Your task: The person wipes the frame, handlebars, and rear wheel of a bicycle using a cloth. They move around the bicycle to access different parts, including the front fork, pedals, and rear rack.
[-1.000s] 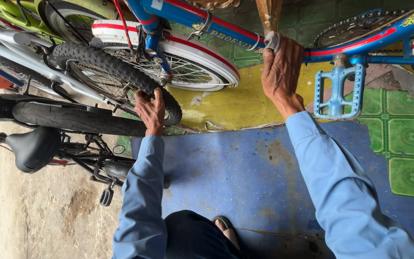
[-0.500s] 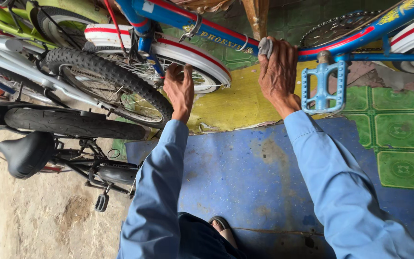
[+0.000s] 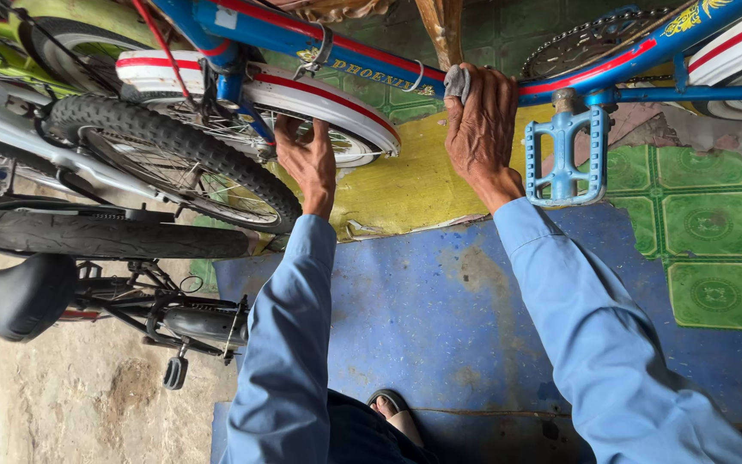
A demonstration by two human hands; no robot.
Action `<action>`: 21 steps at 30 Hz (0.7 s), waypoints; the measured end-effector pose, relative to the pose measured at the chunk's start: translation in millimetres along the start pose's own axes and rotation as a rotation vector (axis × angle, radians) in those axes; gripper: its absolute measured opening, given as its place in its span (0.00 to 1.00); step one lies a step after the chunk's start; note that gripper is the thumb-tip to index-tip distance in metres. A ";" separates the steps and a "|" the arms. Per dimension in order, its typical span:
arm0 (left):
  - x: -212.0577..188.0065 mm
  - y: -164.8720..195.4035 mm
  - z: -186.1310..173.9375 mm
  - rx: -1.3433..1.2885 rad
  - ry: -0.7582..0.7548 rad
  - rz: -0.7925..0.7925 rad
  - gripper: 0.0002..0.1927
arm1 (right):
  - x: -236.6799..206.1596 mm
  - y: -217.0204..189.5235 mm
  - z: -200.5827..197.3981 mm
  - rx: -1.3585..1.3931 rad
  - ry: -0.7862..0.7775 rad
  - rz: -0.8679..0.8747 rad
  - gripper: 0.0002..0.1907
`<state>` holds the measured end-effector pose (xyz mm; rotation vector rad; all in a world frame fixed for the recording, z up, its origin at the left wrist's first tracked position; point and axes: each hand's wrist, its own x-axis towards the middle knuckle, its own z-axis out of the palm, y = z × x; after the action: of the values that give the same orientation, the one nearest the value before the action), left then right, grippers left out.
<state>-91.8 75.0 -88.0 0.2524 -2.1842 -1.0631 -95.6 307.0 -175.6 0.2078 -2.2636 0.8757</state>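
Note:
A blue bicycle frame tube point(image 3: 302, 34) with a red stripe runs across the top. My right hand point(image 3: 483, 129) presses a small grey cloth point(image 3: 457, 82) against that tube, just left of the light blue pedal point(image 3: 564, 159). My left hand point(image 3: 307, 163) reaches up to the white mudguard point(image 3: 337, 103) with red edging, and its fingers curl around the mudguard's lower edge by the spoked wheel. Both arms are in light blue sleeves.
A knobbly black tyre point(image 3: 173, 155) of a second bicycle lies left of my left hand, with a smooth tyre point(image 3: 105, 234) and black saddle point(image 3: 23, 296) below. A worn blue mat point(image 3: 440, 318), green tiles point(image 3: 714, 232) and my sandalled foot point(image 3: 397, 414) are below. A wooden leg point(image 3: 444, 26) stands behind the frame.
My left hand has moved up and to the right, from the black knobbly tyre to the white mudguard. My right hand has stayed on the frame tube with the cloth.

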 end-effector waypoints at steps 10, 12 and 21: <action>-7.3 -15.9 6.6 -0.429 -0.031 0.050 0.19 | -1.2 -1.9 -1.0 -0.024 0.064 0.006 0.21; -4.4 -19.7 6.0 -0.712 -0.099 0.083 0.24 | -1.7 -3.8 -4.7 0.006 0.081 0.004 0.22; -4.0 -7.3 1.1 -0.317 -0.120 -0.078 0.30 | -57.2 8.3 -14.7 0.206 0.069 0.076 0.21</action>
<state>-90.4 72.7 -95.8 0.1333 -2.0838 -1.4808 -47.8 317.4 -209.8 0.1812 -2.1289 1.1398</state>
